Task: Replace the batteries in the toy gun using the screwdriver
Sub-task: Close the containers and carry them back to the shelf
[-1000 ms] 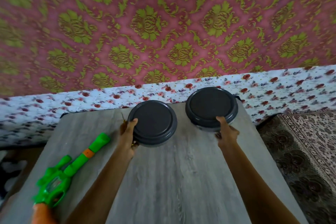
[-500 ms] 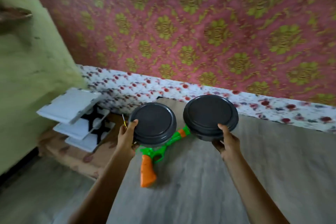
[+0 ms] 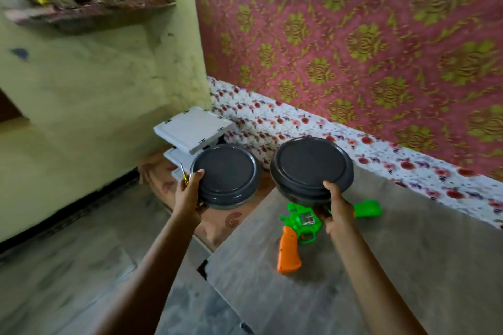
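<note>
The green toy gun [image 3: 303, 221] with an orange grip lies on the grey wooden table [image 3: 394, 266], partly hidden under a raised container and my right wrist. My left hand [image 3: 189, 193] grips a round dark grey lidded container [image 3: 227, 175], held in the air beyond the table's left edge, and also pinches a thin yellow-handled screwdriver [image 3: 184, 173] against it. My right hand [image 3: 337, 205] grips a second dark grey lidded container [image 3: 311, 170] above the gun. No batteries are visible.
White stacked shelves [image 3: 192, 132] stand on the floor to the left, beyond the table corner. A floral cloth [image 3: 381, 149] runs along the red-and-gold wall. A yellow wall with a shelf [image 3: 89, 9] is on the left. Grey floor lies below.
The view has swung left: the yellow wall and white shelves have come into sight. Both containers have been lifted off the table and carried left, over the gun.
</note>
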{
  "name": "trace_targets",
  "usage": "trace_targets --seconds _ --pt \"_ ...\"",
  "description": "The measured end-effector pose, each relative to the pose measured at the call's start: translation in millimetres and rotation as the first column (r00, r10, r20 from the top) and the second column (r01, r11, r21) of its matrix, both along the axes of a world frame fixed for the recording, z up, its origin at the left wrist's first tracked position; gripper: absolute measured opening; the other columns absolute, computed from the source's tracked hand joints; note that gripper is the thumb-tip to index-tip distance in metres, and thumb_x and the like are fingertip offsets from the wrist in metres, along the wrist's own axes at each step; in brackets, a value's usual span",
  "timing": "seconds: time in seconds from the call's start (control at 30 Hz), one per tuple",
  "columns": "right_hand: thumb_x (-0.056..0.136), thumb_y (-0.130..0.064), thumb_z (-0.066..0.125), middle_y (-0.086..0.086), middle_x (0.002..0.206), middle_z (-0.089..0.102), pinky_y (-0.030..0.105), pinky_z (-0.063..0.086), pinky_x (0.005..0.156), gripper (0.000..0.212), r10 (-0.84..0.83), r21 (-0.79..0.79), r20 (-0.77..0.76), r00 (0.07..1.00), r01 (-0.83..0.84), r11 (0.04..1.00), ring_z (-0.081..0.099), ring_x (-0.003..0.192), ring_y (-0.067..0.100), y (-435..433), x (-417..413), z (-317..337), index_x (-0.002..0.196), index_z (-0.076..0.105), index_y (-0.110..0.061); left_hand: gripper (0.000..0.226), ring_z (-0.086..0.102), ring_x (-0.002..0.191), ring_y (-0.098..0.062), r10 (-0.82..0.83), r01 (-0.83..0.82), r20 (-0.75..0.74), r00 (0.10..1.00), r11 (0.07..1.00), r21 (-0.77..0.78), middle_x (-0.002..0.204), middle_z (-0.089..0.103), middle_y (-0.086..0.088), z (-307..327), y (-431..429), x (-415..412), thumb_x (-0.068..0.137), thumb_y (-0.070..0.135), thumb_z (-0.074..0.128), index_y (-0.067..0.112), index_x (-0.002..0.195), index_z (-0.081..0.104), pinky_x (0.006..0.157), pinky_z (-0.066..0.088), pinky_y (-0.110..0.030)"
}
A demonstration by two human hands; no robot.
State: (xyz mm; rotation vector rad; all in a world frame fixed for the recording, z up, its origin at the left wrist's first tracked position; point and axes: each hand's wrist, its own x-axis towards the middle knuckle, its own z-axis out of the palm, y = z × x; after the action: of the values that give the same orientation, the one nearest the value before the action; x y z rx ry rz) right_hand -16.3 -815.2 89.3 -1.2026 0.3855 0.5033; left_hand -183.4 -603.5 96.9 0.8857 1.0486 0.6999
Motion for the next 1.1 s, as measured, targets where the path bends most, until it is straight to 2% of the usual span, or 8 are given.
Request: trace_targets --seconds 0.13,0.27,0.37,0.43,0.57,0.83,0.97,1.1 --pt "0.071 -0.02 0.073 0.013 0.105 0.057 0.034 0.049 0.056 0.048 0.005 0.027 -0.022 1.0 -0.005 1.0 0.056 0.089 0.026 31 -13 -1 0.112 0.054 -0.004 0.026 0.052 0.1 -0.023 0.052 -0.052 -0.02 0.998 0.999 0.002 0.11 0.054 -0.005 -5 21 -26 0.088 0.033 0.06 0.024 0.109 0.047 0.069 0.044 -0.03" --pt "0.074 -0.022 0.071 0.011 0.094 0.055 0.032 0.047 0.055 0.033 0.098 0.025 -0.035 0.995 -0.097 0.995 0.055 0.082 0.024 67 -22 -1 0.097 0.054 -0.007 0.029 0.053 0.099 -0.022 0.117 -0.117 0.0 0.993 0.993 -0.014 0.111 0.054 -0.004 -8 49 -44 0.088 0.032 0.059 0.023 0.112 0.047 0.067 0.045 -0.029" --pt "0.073 -0.021 0.072 0.013 0.097 0.056 0.034 0.049 0.058 0.039 0.125 0.011 -0.039 0.991 -0.125 0.992 0.056 0.08 0.023 105 -28 -6 0.103 0.054 -0.003 0.032 0.054 0.087 -0.017 0.141 -0.141 0.02 0.99 0.99 -0.029 0.105 0.053 -0.002 -12 80 -56 0.089 0.032 0.059 0.021 0.116 0.046 0.062 0.045 -0.028" --pt "0.073 -0.023 0.072 0.015 0.113 0.055 0.04 0.052 0.071 0.054 0.136 -0.014 -0.062 0.989 -0.137 0.991 0.055 0.095 0.026 137 -33 -10 0.118 0.051 -0.002 0.038 0.054 0.084 -0.015 0.15 -0.149 0.019 0.989 0.988 -0.04 0.106 0.054 -0.002 -19 109 -65 0.088 0.032 0.06 0.019 0.121 0.047 0.063 0.045 -0.028" --pt "0.074 -0.028 0.071 0.009 0.142 0.038 0.043 0.043 0.098 0.077 0.185 -0.027 -0.079 0.979 -0.188 0.982 0.042 0.125 0.027 214 -48 -13 0.139 0.034 -0.012 0.045 0.055 0.091 -0.019 0.158 -0.157 0.017 0.987 0.986 -0.058 0.112 0.055 -0.004 -30 186 -82 0.086 0.034 0.062 0.019 0.125 0.047 0.066 0.046 -0.03" --pt "0.078 -0.022 0.067 0.006 0.116 0.046 0.042 0.049 0.091 0.053 0.117 0.066 -0.099 0.988 -0.111 0.992 0.052 0.093 0.022 367 -83 -8 0.124 0.043 -0.012 0.036 0.054 0.084 -0.014 0.069 -0.069 -0.028 0.997 0.998 -0.012 0.112 0.053 -0.003 -20 341 -101 0.088 0.031 0.06 0.019 0.12 0.048 0.06 0.043 -0.028" --pt "0.074 -0.022 0.071 0.01 0.129 0.045 0.047 0.049 0.093 0.059 0.073 0.069 -0.095 0.993 -0.067 0.995 0.049 0.106 0.025 417 -82 -6 0.126 0.043 -0.013 0.038 0.055 0.084 -0.015 0.031 -0.031 -0.016 0.999 0.999 -0.019 0.111 0.054 -0.002 -18 394 -98 0.088 0.03 0.061 0.019 0.123 0.048 0.062 0.045 -0.03" --pt "0.075 -0.023 0.071 0.008 0.122 0.044 0.043 0.051 0.088 0.051 0.051 0.061 -0.101 0.994 -0.045 0.997 0.049 0.104 0.024 457 -71 -13 0.116 0.043 -0.016 0.037 0.055 0.084 -0.015 0.015 -0.016 -0.012 1.0 0.999 -0.044 0.108 0.055 -0.002 -26 435 -86 0.088 0.03 0.06 0.019 0.122 0.048 0.062 0.045 -0.03"
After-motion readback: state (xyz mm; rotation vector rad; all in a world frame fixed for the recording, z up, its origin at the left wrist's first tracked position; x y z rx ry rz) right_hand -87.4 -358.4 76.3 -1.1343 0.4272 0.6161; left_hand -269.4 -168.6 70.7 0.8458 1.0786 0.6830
